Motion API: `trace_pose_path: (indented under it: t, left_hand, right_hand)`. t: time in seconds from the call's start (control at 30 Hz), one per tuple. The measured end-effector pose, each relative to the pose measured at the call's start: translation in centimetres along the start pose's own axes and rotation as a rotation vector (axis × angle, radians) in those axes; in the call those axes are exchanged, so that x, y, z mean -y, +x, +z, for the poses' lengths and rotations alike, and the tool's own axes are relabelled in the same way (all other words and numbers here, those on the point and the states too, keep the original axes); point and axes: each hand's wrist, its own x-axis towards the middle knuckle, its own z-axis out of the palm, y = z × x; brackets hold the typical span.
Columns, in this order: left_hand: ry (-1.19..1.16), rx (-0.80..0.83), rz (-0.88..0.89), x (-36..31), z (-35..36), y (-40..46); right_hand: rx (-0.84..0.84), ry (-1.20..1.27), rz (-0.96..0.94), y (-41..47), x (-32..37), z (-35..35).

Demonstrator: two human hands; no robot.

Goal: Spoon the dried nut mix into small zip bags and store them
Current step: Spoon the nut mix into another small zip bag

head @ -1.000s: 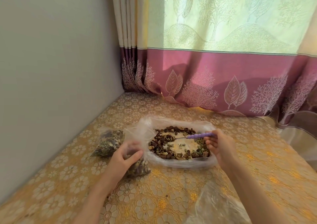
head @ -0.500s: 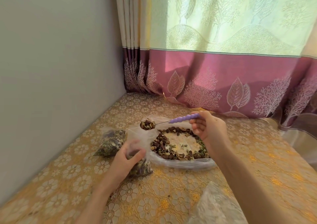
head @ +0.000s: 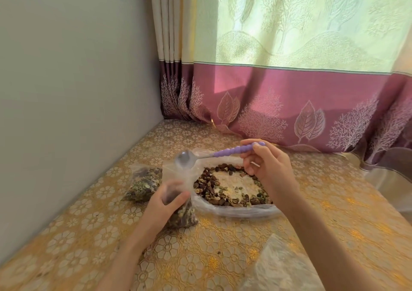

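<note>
My left hand [head: 163,203] grips a small clear zip bag [head: 181,210] that stands upright on the table, partly filled with nut mix. My right hand [head: 266,168] holds the purple beaded handle of a spoon [head: 234,150]. The spoon's metal bowl is turned over at the bag's open mouth and looks empty. Just right of the bag lies a large clear plastic bag [head: 234,210] spread open, with a ring of dried nut mix [head: 225,192] inside. A filled small bag [head: 142,184] lies to the left, near the wall.
A grey wall [head: 66,90] closes off the left side and a purple-and-green curtain [head: 289,85] hangs at the back. The table wears a gold floral cloth [head: 200,257]. Crumpled clear plastic [head: 278,268] lies at the near right.
My right hand scooped mix from the large bag, lifted the loaded spoon left to the small bag's mouth, and tipped it; the spoon now looks empty. My left hand kept holding the bag.
</note>
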Motion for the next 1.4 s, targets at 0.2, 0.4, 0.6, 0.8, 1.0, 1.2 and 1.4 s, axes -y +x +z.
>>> trace_pose_path:
  t: [0.2,0.4,0.6,0.8,1.0,1.2,1.4]
  left_hand:
    - [0.01,-0.056,0.002,0.2,0.2,0.1]
    - [-0.014,-0.066,0.014,0.3,0.3,0.1]
    - [-0.042,-0.066,0.017,0.4,0.4,0.3]
    - [-0.082,-0.059,0.017,0.4,0.3,0.4]
    - [-0.069,-0.051,0.024,0.6,0.2,0.5]
    - [-0.065,-0.036,0.026,0.6,0.1,0.5]
    - [-0.071,-0.033,0.03,0.5,0.2,0.5]
  right_hand:
    - [-0.21,-0.044,0.004,0.3,-0.7,-2.7]
    - [-0.337,-0.31,0.012,0.4,-2.4,-5.2]
    - [-0.33,-0.409,0.095,0.4,-3.8,-6.2]
    - [-0.289,-0.331,0.204,0.6,-4.6,-5.2]
    - [-0.232,-0.261,0.315,0.7,-5.5,-3.9]
    - [-0.258,-0.151,0.422,0.6,-5.8,-3.1]
    - [-0.364,-0.053,0.479,0.3,-5.6,-3.7]
